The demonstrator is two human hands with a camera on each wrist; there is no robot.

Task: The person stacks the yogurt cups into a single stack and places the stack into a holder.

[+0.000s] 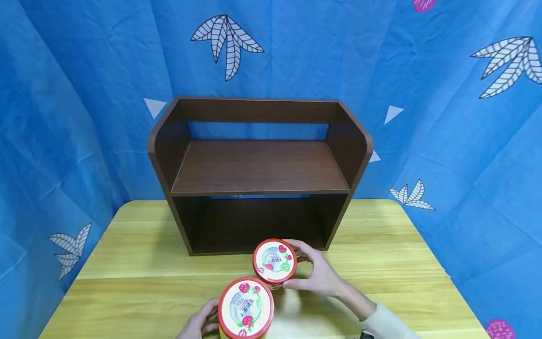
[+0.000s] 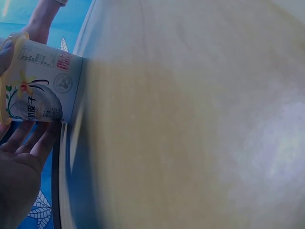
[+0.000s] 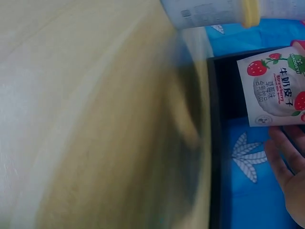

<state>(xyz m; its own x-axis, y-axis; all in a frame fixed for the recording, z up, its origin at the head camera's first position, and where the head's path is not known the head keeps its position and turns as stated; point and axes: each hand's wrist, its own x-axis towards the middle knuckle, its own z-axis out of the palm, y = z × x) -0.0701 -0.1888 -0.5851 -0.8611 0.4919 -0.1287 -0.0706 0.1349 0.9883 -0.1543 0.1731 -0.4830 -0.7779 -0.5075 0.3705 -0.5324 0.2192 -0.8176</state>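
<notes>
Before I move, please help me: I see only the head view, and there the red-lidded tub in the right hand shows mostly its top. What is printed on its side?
Observer: The right wrist view shows red strawberries on the side of that red-lidded tub.
Operator: And at the left hand, is it only one tub?
Observer: No, in the right wrist view a yellow-rimmed tub is stacked under another tub.
Operator: Which picture has the lower one?
Observer: The left wrist view shows a yellow flower on its side.
</notes>
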